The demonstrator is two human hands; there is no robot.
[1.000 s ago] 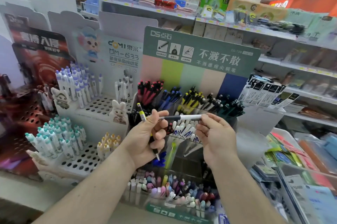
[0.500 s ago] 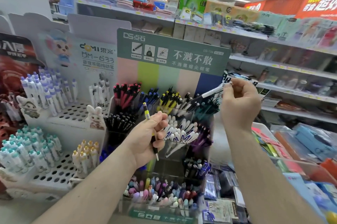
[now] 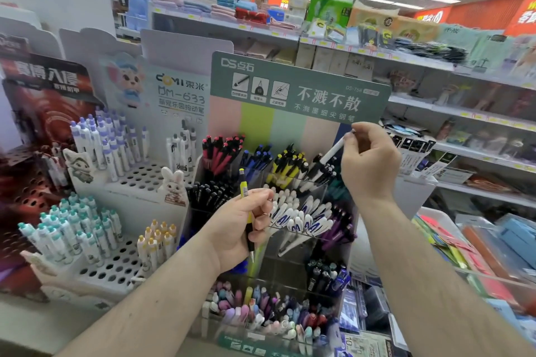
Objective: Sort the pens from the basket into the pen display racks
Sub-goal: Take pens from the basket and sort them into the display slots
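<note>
While right hand (image 3: 369, 159) pinches slim white pen (image 3: 333, 152) | left hand (image 3: 240, 229) grips yellow pen (image 3: 244, 191)

Yellow pen (image 3: 244, 187) middle hidden in left hand (image 3: 242, 229).

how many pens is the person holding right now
2. A yellow-and-black pen gripped upright in the left hand; a white pen pinched in the right hand over the top row of the rack. None seem hidden.
</note>
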